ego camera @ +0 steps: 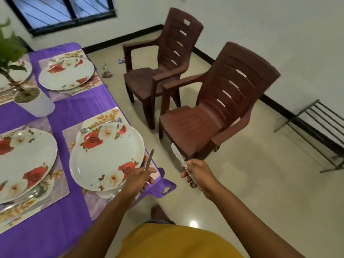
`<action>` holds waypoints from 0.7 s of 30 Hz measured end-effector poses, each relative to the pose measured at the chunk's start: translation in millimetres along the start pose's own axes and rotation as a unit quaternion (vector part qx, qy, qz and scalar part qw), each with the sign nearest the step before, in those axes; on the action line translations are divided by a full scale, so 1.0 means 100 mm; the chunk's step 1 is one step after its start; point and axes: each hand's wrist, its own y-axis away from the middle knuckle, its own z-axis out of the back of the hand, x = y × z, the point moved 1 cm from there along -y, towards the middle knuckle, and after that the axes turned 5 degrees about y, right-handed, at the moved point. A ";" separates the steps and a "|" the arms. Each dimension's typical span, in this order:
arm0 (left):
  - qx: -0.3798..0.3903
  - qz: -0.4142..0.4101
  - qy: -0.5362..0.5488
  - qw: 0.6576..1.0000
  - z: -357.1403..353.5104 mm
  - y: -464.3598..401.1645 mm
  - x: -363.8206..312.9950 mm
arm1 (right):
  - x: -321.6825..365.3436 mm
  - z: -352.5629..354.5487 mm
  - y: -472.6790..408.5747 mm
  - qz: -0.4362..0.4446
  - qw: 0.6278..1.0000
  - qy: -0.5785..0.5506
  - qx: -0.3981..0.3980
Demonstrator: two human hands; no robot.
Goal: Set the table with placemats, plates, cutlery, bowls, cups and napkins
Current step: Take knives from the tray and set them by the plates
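Note:
My left hand (138, 178) grips a thin piece of steel cutlery (149, 159) that points up beside the right rim of the near floral plate (106, 157). My right hand (198, 173) grips a butter knife (178, 155), blade up, out over the floor to the right of the table. The near plate lies on a floral placemat (95, 203) with cutlery and a smaller dish partly hidden under it. Another floral plate (66, 73) on its own placemat sits farther back. A third plate (26, 161) lies at the left edge, with spoons under its front rim.
A purple cloth (81, 105) covers the table. A white potted plant (35, 104) stands mid-table at the left. Two brown plastic chairs (214, 116) (158, 62) stand on the floor right of the table. A dark metal rack (314, 131) stands by the right wall.

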 end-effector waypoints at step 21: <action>-0.259 -0.028 -0.041 0.965 0.71 -0.30 0.13 | 1.51 -1.14 -1.47 0.008 0.963 0.159 0.219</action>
